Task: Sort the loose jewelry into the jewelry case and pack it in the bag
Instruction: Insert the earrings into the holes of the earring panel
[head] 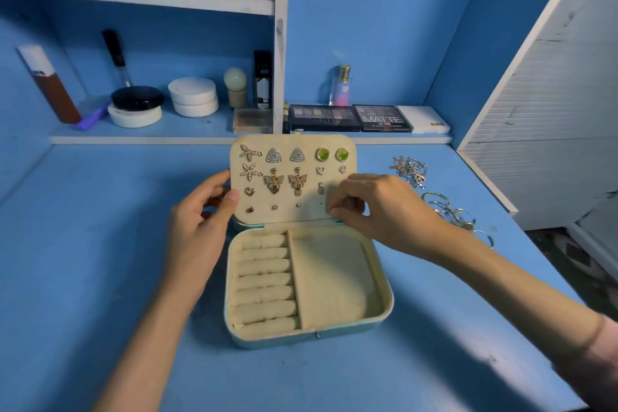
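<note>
Behind jewelry case (pixel 388 306), MATTE palette (pixel 382 118), SB bottle (pixel 344 90)

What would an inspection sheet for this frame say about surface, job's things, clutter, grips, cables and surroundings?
Surface: blue table.
Job's things: case open, its lid pinned with earrings; no jewelry in its tray; chains and bangles loose to the right; no bag seen.
Clutter: nothing seen.
Grips: left hand holds the lid's left edge; right hand pinches at its lower right, contents hidden.
Cables: nothing seen.
Surroundings: shelves with palettes, jars, a perfume bottle.
</note>
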{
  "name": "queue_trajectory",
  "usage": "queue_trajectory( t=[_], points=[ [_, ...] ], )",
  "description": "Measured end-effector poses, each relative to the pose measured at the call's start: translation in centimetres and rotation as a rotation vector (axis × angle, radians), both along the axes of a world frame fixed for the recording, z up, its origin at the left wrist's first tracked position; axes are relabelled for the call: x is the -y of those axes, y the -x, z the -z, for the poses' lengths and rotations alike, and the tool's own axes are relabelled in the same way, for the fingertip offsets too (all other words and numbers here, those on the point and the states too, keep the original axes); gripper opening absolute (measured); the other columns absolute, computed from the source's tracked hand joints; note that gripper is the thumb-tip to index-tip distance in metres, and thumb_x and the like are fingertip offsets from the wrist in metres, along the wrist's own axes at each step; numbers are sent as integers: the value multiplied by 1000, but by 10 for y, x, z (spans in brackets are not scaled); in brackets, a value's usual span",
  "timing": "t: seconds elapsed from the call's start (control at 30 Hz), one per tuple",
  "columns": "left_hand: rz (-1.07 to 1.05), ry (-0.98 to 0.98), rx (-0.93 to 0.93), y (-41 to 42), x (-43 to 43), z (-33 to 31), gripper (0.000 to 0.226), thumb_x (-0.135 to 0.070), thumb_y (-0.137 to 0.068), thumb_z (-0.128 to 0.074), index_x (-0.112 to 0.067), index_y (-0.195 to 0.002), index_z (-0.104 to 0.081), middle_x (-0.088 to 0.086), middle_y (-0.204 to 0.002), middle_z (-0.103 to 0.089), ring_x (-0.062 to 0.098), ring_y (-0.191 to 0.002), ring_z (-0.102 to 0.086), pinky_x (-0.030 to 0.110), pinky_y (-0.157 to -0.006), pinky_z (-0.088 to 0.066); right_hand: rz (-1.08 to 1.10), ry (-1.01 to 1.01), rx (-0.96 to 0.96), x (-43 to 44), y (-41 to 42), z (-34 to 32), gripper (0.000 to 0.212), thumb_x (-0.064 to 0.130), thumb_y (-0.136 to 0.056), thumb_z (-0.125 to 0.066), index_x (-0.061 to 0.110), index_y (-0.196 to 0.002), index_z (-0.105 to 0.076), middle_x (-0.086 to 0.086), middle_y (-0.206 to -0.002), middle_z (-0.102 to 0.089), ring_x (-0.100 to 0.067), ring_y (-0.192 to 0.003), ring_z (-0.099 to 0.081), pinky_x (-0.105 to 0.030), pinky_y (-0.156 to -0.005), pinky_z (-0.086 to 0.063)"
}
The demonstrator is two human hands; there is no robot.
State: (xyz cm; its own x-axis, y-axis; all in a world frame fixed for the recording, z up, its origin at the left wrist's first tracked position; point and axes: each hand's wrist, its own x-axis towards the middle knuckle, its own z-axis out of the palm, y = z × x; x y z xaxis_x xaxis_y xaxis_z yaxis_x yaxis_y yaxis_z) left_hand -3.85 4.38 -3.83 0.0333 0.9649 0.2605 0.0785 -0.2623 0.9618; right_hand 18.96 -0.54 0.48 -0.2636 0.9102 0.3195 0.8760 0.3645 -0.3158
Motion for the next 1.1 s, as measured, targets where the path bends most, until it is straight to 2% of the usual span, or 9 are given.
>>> queue_trajectory(
  t=[0.17,0.33,0.47,0.67,0.77,0.9,0.97,1.1],
  points=[
    [6,15,11,0,0,1,33,-8,-93,-58,-38,-105,-64,-9,-93,-66,-1,-84,-57,9,-76,-44,-17,-1,9,-1,6,-1,6,19,-81,-62,16,-81,-67,9,-71,-55,-19,-62,-54,-40,-59,-51],
    [5,12,19,0,0,0,34,-7,-93,-58,-39,-103,-62,-10,-94,-66,-5,-82,-57,7,-74,-44,-14,-4,27,-2,8,-2,8,20,-82,-61,15,-81,-67,11,-71,-51,-22,-63,-54,-40,-58,-50],
    [7,23,14,1,-1,2,31,-8,-93,-58,-33,-110,-63,-9,-94,-66,-5,-82,-59,8,-74,-45,46,-7,54,-6,10,-1,8,22,-86,-61,16,-84,-67,10,-73,-51,-23,-67,-55,-37,-60,-49],
    [-3,15,-2,0,0,0,35,-8,-93,-58,-43,-101,-61,-13,-92,-67,-8,-79,-58,7,-74,-44,104,-55,68,-9,15,1,5,20,-85,-64,16,-82,-66,11,-73,-49,-19,-62,-47,-29,-55,-38],
    [-10,36,12,-1,0,1,34,-9,-93,-58,-41,-102,-62,-17,-92,-67,-9,-80,-59,8,-76,-46,93,-32,40,-9,12,1,7,19,-85,-64,16,-85,-71,11,-72,-49,-19,-62,-47,-34,-58,-46],
    [-18,49,17,-1,-1,2,33,-8,-93,-58,-31,-117,-61,-16,-95,-67,-9,-81,-60,9,-77,-46,98,-32,-60,-5,-2,-1,11,16,-84,-62,17,-87,-72,4,-75,-62,-19,-64,-55,-37,-62,-50],
    [-17,46,12,-1,-1,2,33,-8,-93,-57,-31,-117,-61,-16,-96,-67,-9,-81,-60,9,-77,-46,142,-23,-69,-3,-13,-2,9,13,-84,-64,17,-87,-72,1,-74,-63,-15,-60,-52,-34,-63,-47],
    [-7,33,8,-2,0,0,33,-8,-94,-57,-34,-113,-61,-19,-97,-68,-10,-82,-60,10,-77,-47,148,128,21,2,-37,-6,9,12,-82,-69,18,-86,-73,7,-72,-59,-3,-61,-52,-11,-62,-38]
  ],
)
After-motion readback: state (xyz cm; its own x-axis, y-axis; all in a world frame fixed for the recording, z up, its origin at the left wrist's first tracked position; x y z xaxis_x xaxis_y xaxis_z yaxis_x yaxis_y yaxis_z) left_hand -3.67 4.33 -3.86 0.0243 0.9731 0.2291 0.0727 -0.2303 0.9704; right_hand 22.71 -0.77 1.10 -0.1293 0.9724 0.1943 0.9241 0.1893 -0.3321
